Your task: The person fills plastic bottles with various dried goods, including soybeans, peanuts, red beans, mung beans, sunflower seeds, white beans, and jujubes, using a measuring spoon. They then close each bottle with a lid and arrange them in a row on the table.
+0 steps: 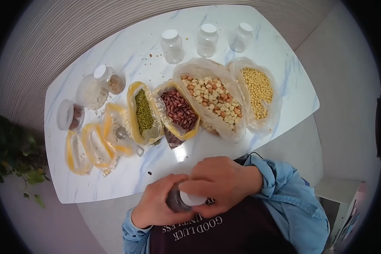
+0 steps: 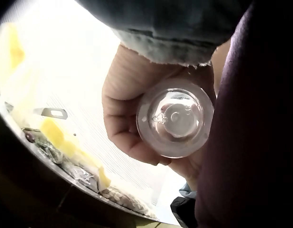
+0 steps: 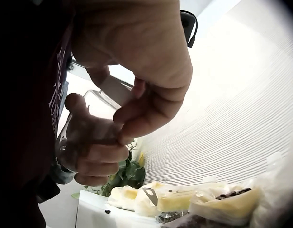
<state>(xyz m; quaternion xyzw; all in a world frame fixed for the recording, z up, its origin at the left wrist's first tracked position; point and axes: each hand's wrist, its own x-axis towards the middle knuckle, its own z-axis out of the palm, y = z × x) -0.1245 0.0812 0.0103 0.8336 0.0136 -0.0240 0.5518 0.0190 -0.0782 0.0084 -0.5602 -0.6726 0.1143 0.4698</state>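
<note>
Close to the chest, a clear plastic jar (image 1: 176, 200) is in my left hand (image 1: 154, 204), whose fingers curl round its side. My right hand (image 1: 224, 181) grips the jar's white lid (image 1: 193, 198) with thumb and fingers. The lid sits on the jar's mouth, and the jar is tilted. From the left wrist, the round base of the jar (image 2: 177, 118) faces the camera and looks see-through. In the right wrist view, the right fingers (image 3: 149, 111) bend round the lid (image 3: 117, 90), just above the left hand (image 3: 99, 154).
On the marble-patterned table (image 1: 114, 186) stand open bags of green beans (image 1: 144, 112), dark red beans (image 1: 178, 109), peanuts (image 1: 211, 97) and yellow beans (image 1: 257, 91). Three lidded jars (image 1: 172, 46) line the back. A metal spoon (image 1: 120, 132) lies among yellow-edged bags (image 1: 98, 146); filled jars (image 1: 115, 84) stand left.
</note>
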